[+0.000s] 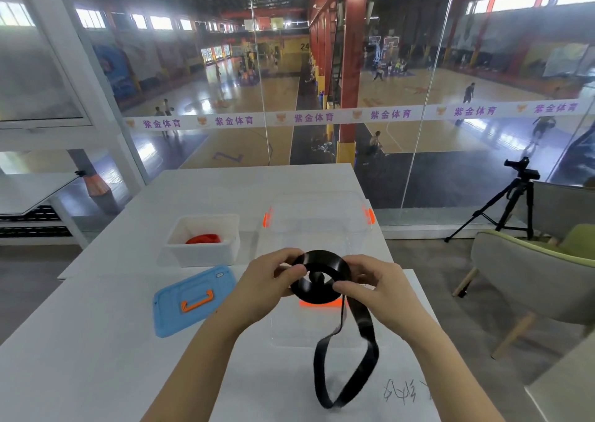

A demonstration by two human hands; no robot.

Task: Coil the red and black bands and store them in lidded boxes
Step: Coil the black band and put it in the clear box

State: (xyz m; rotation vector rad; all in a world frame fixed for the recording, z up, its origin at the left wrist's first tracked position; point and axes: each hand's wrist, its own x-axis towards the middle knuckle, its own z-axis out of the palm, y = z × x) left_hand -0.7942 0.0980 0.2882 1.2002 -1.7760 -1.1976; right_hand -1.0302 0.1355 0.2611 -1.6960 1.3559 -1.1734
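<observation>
Both hands hold the black band (322, 276) above the table, partly wound into a coil. My left hand (273, 280) pinches the coil's left side and my right hand (376, 286) pinches its right side. The band's loose end hangs in a long loop (347, 367) down toward me. A coiled red band (203, 238) lies inside a small white box (203, 251) at the left. A clear box with orange latches (318, 218) stands open behind my hands. A blue lid with an orange handle (193, 299) lies flat in front of the white box.
The white table (96, 357) reaches to a glass wall at the far edge. Handwriting marks the table surface at the lower right. A grey and green chair (531, 276) and a camera tripod (512, 202) stand to the right.
</observation>
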